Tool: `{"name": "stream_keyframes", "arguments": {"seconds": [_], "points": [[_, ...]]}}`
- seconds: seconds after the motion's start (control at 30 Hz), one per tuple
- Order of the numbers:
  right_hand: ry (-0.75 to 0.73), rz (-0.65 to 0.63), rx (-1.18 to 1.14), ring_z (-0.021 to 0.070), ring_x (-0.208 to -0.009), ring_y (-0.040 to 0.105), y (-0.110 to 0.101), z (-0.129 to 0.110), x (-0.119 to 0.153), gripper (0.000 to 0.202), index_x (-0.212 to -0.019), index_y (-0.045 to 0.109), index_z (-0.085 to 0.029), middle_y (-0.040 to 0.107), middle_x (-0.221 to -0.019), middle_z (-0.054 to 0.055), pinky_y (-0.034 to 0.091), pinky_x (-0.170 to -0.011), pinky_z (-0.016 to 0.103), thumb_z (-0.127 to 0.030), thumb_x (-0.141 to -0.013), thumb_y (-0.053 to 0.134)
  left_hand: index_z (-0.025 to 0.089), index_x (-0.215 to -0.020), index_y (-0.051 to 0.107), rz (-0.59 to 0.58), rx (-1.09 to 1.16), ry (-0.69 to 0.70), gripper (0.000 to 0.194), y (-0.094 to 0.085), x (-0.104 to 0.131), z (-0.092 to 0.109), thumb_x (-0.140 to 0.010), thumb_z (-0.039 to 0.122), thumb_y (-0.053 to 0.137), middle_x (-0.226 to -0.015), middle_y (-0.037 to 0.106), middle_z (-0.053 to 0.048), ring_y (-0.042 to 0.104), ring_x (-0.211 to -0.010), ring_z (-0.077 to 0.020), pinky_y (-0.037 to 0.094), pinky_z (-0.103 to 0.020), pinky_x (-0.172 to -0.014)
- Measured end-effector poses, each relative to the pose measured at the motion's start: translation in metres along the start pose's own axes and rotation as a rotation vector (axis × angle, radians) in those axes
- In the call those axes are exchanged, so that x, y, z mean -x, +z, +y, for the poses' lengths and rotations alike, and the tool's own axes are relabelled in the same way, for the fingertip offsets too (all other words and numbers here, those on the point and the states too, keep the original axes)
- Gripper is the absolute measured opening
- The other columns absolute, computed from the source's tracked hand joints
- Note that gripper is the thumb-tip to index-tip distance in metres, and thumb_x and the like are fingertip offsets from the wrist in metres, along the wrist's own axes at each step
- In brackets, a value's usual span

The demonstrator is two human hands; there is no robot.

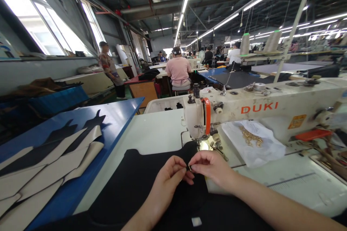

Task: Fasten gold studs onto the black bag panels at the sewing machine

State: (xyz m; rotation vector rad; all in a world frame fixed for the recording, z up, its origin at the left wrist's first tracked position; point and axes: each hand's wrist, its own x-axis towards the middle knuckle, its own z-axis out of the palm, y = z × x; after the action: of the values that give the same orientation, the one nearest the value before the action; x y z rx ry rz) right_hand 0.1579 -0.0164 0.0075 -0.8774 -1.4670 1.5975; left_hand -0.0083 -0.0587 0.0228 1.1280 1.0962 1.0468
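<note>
To the left of your fingers, cut fabric strips (54, 169), black and beige, lie overlapping on a blue bench (119, 115). Nearer in, black fabric (121, 180) spreads over the pale sewing machine bench (154, 128) and beneath both your hands. Your left hand (165, 184) has its fingers bent, thumb and fingertips drawn together at a small gold-coloured metal piece (190, 168). Your right hand (213, 168) meets it there, thumb and forefinger pinching that piece just above the fabric. Beyond your fingers stands the head of the sewing machine (260, 106). Right of them, a white plastic bag (255, 155) holds gold-coloured metal pieces (251, 136).
</note>
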Motion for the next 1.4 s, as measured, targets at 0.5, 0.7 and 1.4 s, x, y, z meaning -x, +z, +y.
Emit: {"name": "stream_keyframes", "arguments": {"seconds": [0.5, 0.7, 1.4], "points": [[0.096, 0.065, -0.204, 0.0122, -0.061, 0.060, 0.003, -0.004, -0.002, 0.031, -0.072, 0.068, -0.017, 0.065, -0.063, -0.001, 0.048, -0.065, 0.027, -0.037, -0.054, 0.082, 0.017, -0.087, 0.066, 0.076, -0.017, -0.036, 0.029, -0.003, -0.005, 0.004, -0.065, 0.036, 0.073, -0.074, 0.069, -0.002, 0.062, -0.068, -0.0156, 0.046, -0.028, -0.074], [0.078, 0.031, -0.174, 0.0117, -0.059, 0.059, 0.006, 0.005, -0.002, 0.024, -0.070, 0.066, -0.016, 0.063, -0.062, -0.002, 0.046, -0.062, 0.026, -0.031, -0.057, 0.080, 0.017, -0.075, 0.063, 0.051, 0.019, -0.075, 0.021, -0.001, -0.003, 0.007, -0.062, 0.027, 0.075, -0.069, 0.065, 0.000, 0.058, -0.069, -0.0135, 0.043, -0.023, -0.070], [-0.108, 0.058, 0.136, 0.0134, -0.064, 0.057, 0.004, 0.008, 0.004, 0.006, -0.074, 0.063, -0.018, 0.063, -0.069, 0.000, 0.044, -0.061, 0.026, -0.024, -0.073, 0.062, 0.017, -0.061, 0.056, 0.194, -0.094, -0.106, 0.015, 0.000, -0.006, 0.004, -0.056, 0.025, 0.068, -0.059, 0.065, 0.002, 0.061, -0.062, -0.0143, 0.044, -0.023, -0.063]]}}
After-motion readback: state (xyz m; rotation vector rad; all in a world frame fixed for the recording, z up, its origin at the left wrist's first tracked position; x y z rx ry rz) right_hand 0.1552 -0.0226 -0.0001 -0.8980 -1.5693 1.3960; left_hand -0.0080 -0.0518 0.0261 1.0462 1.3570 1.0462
